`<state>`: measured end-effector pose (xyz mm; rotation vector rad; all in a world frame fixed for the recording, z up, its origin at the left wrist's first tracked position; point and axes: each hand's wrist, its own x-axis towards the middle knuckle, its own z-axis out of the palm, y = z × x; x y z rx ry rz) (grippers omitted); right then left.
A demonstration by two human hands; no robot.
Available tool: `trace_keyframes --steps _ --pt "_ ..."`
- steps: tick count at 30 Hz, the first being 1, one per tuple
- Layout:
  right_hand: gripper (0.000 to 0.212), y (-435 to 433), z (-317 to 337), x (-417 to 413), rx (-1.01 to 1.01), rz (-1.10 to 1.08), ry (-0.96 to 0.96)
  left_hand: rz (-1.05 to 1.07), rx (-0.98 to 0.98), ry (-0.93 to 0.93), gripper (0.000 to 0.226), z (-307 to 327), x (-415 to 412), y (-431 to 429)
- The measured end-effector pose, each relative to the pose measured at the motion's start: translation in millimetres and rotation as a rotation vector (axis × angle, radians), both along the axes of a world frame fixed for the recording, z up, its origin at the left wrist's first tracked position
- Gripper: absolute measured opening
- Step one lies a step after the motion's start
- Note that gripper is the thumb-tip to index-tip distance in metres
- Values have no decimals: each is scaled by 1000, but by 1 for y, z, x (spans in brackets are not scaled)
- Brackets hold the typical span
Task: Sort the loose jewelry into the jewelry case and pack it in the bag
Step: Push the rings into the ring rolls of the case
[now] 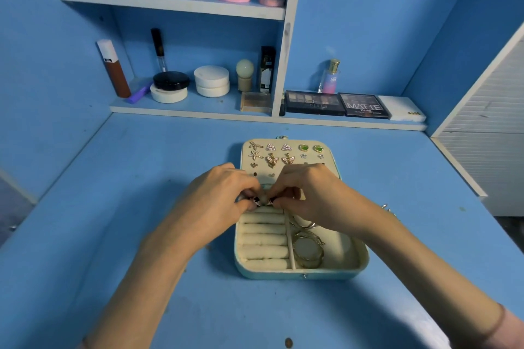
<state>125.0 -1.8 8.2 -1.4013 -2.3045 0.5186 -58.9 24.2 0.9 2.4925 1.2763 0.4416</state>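
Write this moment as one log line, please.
left hand: pinches small jewelry piece | right hand: pinches same piece | place: over ring rolls of open jewelry case | bangles: in compartment beside rolls

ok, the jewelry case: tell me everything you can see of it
The jewelry case lies open flat on the table: pale blue outside, cream padded lining. The far lid holds earrings pinned in rows. The near tray has ring rolls on its left, a divider, gold bangles on its right. The left hand and right hand pinch a small piece over the farthest rolls.
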Motion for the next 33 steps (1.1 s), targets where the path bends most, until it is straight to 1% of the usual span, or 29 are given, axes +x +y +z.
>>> trace_keyframes --steps 11,13,15,18,20,22,26,28,30,33 --pt "12 2 -8 3 28 26 8 -18 1 17 16 -1 0 1" --pt "14 0 -9 4 32 22 19 -13 -5 13 17 0 0 0" --pt "22 -2 -6 6 5 12 37 -4 -18 6 20 2 0 -2" --pt "37 -5 1 14 -113 -59 132 5 -55 -54 28 3 0 -7" --pt "42 -9 4 19 -155 -111 224 -6 -62 -67 33 4 -1 -12" --pt "42 -14 7 25 -164 -160 289 -22 -41 -23 36 4 -1 -18" --pt "36 -17 13 41 -147 -240 348 -29 31 48 39 2 0 -24" --pt "34 -19 17 51 -130 -270 327 -14 38 80 45 2 2 -25" --pt "31 -21 21 62 -104 -297 263 0 38 96 49 2 4 -26" --pt "30 -25 25 81 -85 -340 131 16 29 44 48 0 7 -25"
